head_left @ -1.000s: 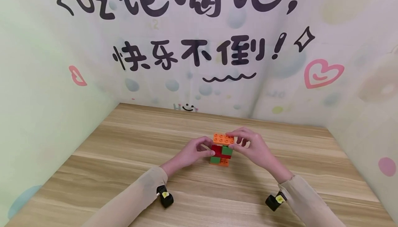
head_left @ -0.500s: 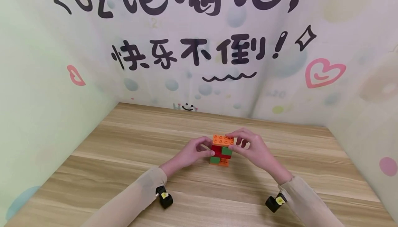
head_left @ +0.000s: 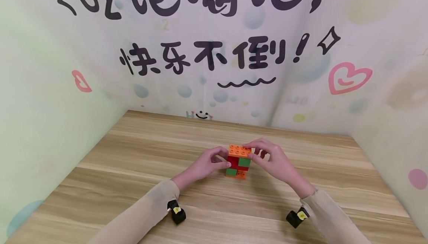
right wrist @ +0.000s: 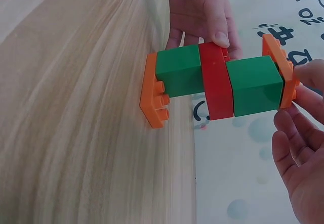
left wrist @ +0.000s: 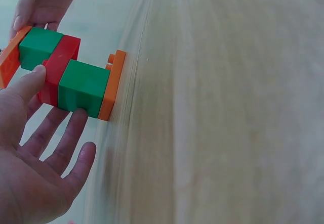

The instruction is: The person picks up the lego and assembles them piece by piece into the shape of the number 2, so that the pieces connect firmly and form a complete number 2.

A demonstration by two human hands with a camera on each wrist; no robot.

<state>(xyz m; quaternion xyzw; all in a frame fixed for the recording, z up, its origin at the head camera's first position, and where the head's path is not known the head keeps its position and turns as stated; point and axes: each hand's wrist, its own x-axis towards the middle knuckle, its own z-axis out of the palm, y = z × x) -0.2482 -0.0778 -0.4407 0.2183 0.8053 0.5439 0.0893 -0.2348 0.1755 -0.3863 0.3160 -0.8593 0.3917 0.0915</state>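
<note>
A stack of toy building bricks stands on the wooden table (head_left: 160, 151). An orange plate (right wrist: 150, 92) is at its base, with a green brick (left wrist: 84, 86) on one end. Above comes a red brick (right wrist: 216, 80), then a second green brick (right wrist: 254, 85) offset to the right. The top orange plate (head_left: 238, 150) lies over that brick, its studs facing up. My left hand (head_left: 206, 163) holds the red brick's left end, thumb at the near side. My right hand (head_left: 271, 158) pinches the right end of the top orange plate between thumb and fingers.
A printed cloth wall (head_left: 174, 91) rises behind the table, and pale side walls flank it. Black wrist cameras hang below both sleeves, close to the tabletop.
The top orange plate has come down slightly toward the upper green brick, and my right thumb has shifted up a little on its edge. My left hand stays in place.
</note>
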